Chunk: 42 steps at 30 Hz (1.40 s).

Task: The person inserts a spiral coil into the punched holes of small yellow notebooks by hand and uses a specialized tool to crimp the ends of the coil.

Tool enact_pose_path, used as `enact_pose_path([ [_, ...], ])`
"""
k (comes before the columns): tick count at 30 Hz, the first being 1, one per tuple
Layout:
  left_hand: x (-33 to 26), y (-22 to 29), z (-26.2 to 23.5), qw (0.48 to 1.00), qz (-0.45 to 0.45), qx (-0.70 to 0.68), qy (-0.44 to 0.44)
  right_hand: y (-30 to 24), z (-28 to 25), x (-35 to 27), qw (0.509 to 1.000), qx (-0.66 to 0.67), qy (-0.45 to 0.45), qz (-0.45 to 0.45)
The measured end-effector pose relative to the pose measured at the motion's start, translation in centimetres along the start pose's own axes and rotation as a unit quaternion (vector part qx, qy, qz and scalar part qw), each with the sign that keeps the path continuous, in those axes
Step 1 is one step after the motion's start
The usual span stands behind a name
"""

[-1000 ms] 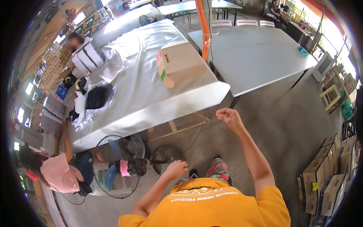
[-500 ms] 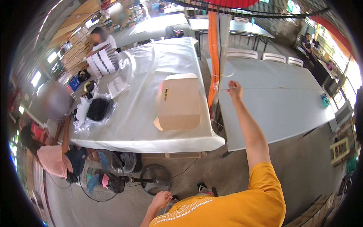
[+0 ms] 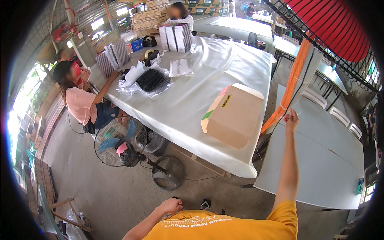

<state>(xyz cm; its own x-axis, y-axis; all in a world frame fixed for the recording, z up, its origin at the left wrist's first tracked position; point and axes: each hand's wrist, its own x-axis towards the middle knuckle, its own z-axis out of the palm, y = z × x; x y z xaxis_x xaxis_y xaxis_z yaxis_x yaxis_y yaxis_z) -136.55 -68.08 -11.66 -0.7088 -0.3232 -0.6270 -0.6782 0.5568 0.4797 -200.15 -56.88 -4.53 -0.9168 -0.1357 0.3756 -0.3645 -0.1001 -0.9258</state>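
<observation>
My right arm stretches forward, and my right hand (image 3: pixel 292 121) is beside the post wrapped in orange sheeting (image 3: pixel 291 88), close to a black cord running down it. Its fingers are pinched together; a thin pale strip shows by the fingertips, and what they hold is too small to make out. My left hand (image 3: pixel 173 205) hangs low in front of my waist, fingers curled, with nothing visible in it. On the white-covered table (image 3: pixel 192 116) ahead lies a brown cardboard carton (image 3: pixel 234 116), flattened, with a yellow label and green and pink marks at its edge.
Left, a standing fan (image 3: pixel 122 142) is beside a dark bin (image 3: pixel 156 144). A person in pink (image 3: pixel 82 104) and another in white (image 3: pixel 178 20) are at the table by stacked booklets (image 3: pixel 176 38) and black items in plastic (image 3: pixel 152 80). Overhead right hangs a red caged fan (image 3: pixel 332 28); below, a grey table (image 3: pixel 308 172).
My view has swung left and tilted, so the tables sit further right. My right hand remains raised near the orange-wrapped post, its fingers now closer to the cord. My left hand stays low.
</observation>
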Motion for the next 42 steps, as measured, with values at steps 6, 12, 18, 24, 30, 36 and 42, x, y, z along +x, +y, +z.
enact_pose_path([
  [6, 1.0, 1.9, -1.1, 1.000, 0.021, -0.007, -0.003, 1.7, -2.9, -1.1, 0.948, -0.253, 0.022, -0.192],
  [12, 1.5, 1.1, -0.3, 0.995, 0.069, 0.029, 0.063, -1.0, -3.3, -1.4, 0.985, -0.148, -0.060, -0.069],
  [18, -0.4, 1.4, 1.2, 0.998, 0.023, 0.004, 0.058, -4.7, -4.4, -2.4, 0.984, -0.164, 0.018, -0.060],
  [24, -3.2, -1.3, 2.8, 0.994, -0.025, -0.049, 0.092, -3.1, -3.9, -16.5, 0.984, -0.034, 0.105, -0.141],
  [30, -6.2, -4.8, 4.8, 0.992, -0.017, -0.055, 0.110, -9.3, 4.0, -28.0, 0.963, -0.190, 0.033, -0.187],
  [36, -16.0, -11.9, 8.9, 0.969, -0.071, -0.113, 0.207, -17.4, 14.1, -34.6, 0.963, -0.102, -0.005, -0.248],
  [42, -27.8, -20.9, 19.1, 0.920, -0.184, -0.247, 0.242, -23.7, 25.0, -52.8, 0.961, 0.016, -0.127, -0.246],
])
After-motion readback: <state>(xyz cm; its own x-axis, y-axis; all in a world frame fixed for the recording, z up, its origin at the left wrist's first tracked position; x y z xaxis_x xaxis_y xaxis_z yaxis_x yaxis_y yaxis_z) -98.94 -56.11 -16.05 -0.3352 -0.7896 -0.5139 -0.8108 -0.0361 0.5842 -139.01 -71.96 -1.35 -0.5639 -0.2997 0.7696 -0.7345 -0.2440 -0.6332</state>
